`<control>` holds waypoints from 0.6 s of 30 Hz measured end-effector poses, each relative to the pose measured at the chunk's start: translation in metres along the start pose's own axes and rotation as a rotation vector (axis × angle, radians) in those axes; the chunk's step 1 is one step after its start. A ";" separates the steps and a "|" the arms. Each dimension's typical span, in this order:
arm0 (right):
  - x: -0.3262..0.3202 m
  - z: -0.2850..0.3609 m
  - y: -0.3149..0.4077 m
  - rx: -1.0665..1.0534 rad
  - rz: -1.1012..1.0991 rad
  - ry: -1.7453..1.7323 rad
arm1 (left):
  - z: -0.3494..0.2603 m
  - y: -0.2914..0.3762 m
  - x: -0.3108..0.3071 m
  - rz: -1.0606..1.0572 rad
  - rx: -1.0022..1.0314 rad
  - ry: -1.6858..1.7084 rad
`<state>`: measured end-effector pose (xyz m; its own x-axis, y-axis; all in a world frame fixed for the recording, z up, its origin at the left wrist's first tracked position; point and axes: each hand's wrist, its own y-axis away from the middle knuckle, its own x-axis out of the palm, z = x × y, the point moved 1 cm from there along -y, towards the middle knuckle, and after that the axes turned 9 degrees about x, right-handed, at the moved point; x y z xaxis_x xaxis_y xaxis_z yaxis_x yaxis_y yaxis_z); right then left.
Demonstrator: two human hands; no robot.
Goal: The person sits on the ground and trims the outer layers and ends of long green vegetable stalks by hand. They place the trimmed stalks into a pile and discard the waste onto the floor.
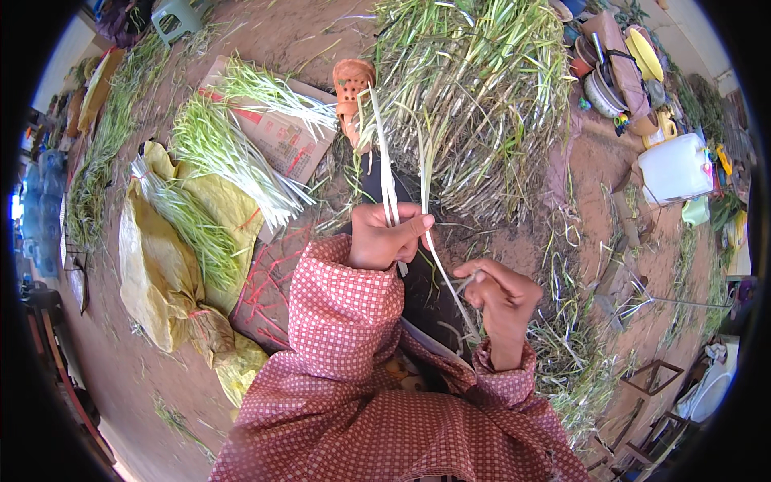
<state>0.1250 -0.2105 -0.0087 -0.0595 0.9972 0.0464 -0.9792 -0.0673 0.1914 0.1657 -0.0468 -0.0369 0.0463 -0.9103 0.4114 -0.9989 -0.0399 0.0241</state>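
Observation:
In the middle, my left hand (pixel 385 236) is closed around several pale leafy stalks (pixel 385 150), their tips pointing up and away from me. One long stalk (pixel 443 268) passes under its thumb and slants down towards my right hand (pixel 500 301). The right hand has curled fingers with a thin pale strip pinched between thumb and forefinger. A large heap of uncleaned green stalks (pixel 482 114) with dry outer leaves lies beyond my hands. To the left, cleaned white-and-green bundles (pixel 229 156) rest on flattened cardboard (pixel 283 138), and another bundle (pixel 193 223) lies on a yellow sack (pixel 159 259).
An orange perforated clog (pixel 354 84) is beside the heap. Red ties (pixel 274 289) are scattered left of my sleeve. Plant scraps (pixel 572 349) litter the floor at right. A white plastic container (pixel 676 169), a wooden frame (pixel 653 376) and a green stool (pixel 176 19) stand farther out.

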 end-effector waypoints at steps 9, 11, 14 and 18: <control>-0.050 -0.029 0.082 0.151 0.019 0.204 | -0.018 -0.021 -0.010 -0.057 0.073 -0.016; -0.062 -0.060 0.100 0.194 -0.101 0.228 | -0.024 -0.023 -0.013 -0.081 0.134 -0.002; -0.086 -0.094 0.108 0.024 -0.074 0.589 | -0.030 -0.023 -0.017 -0.076 0.127 0.027; -0.093 -0.090 0.099 0.214 -0.168 0.882 | -0.026 -0.015 -0.007 -0.065 0.121 0.052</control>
<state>0.0159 -0.3072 -0.0827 -0.1324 0.6534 -0.7453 -0.9367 0.1634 0.3096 0.1806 -0.0291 -0.0169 0.1083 -0.8817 0.4593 -0.9870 -0.1506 -0.0564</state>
